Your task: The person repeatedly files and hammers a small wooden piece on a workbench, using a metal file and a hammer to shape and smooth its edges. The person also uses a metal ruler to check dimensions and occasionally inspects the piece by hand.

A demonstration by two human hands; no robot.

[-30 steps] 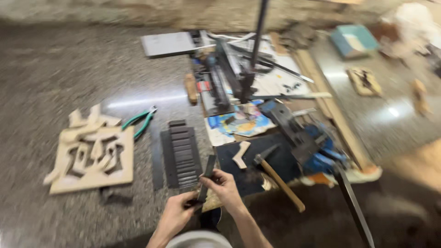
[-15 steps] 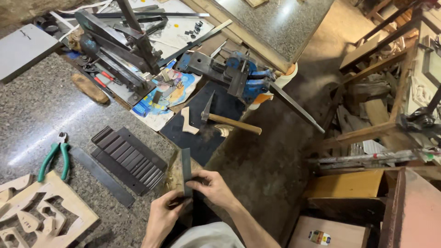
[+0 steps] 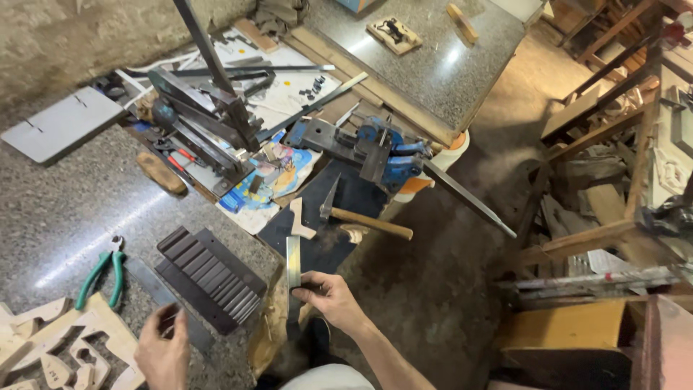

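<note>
Two hands work at a granite worktop [image 3: 65, 209]: the right hand [image 3: 328, 297] grips a flat metal strip [image 3: 293, 271] upright, while the left hand [image 3: 162, 354], fingers loosely curled and apparently empty, hovers beside a ridged dark block [image 3: 211, 278]. Shaping seems under way; the next move calls for a steady grip.

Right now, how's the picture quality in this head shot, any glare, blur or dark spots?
Head view: mostly sharp; pale glare streaks on the speckled stone worktop and the far stone slab; the left hand is slightly motion-blurred; the right hand and its metal strip read clearly; the floor at right sits in dim shadow; wide-angle lens bends the edges.
</note>
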